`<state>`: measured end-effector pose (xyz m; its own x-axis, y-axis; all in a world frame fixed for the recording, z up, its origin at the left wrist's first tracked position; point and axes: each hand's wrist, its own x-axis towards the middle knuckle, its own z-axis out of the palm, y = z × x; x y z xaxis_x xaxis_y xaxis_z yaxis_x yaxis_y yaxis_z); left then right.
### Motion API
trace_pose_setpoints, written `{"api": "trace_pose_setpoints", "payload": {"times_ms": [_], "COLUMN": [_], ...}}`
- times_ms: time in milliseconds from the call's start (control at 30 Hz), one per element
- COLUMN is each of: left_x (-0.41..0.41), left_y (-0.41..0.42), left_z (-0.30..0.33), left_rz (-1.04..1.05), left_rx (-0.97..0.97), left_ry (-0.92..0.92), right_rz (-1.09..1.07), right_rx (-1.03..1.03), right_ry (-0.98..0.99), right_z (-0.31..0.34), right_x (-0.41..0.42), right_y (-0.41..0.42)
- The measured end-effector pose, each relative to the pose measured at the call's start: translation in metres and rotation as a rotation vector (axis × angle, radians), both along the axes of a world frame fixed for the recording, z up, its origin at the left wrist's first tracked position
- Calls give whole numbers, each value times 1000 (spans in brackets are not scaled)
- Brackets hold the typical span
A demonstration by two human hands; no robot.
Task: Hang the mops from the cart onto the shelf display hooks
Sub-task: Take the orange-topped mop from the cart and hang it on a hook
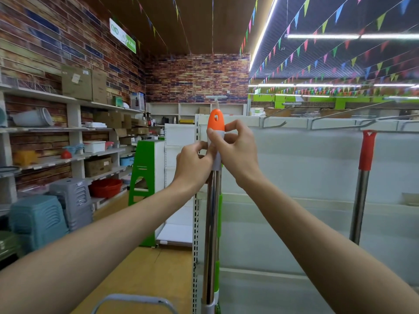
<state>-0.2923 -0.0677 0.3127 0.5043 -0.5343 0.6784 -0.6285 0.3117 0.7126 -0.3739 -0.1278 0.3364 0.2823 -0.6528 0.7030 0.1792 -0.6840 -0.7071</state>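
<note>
Both hands, left [192,160] and right [235,147], grip the upright mop [215,123] at frame centre, just below its orange tip.

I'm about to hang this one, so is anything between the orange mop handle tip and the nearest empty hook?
Nothing visible blocks it. Both hands, left hand and right hand, hold the orange-capped mop handle upright, and the nearest bare metal hook sticks out just right of it. The red-capped mop hangs farther right.
</note>
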Motion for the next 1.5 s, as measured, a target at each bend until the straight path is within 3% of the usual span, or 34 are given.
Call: {"api": "trace_pose_setpoints", "payload": {"times_ms": [1500], "left_x": [53], "left_y": [-90], "left_z": [-16], "left_rz": [-54], "left_rx": [183], "left_ry": [200], "right_rz": [-81], "right_rx": [104], "right_ry": [214], "right_z": [-8], "right_x": [47], "right_y": [-80]}}
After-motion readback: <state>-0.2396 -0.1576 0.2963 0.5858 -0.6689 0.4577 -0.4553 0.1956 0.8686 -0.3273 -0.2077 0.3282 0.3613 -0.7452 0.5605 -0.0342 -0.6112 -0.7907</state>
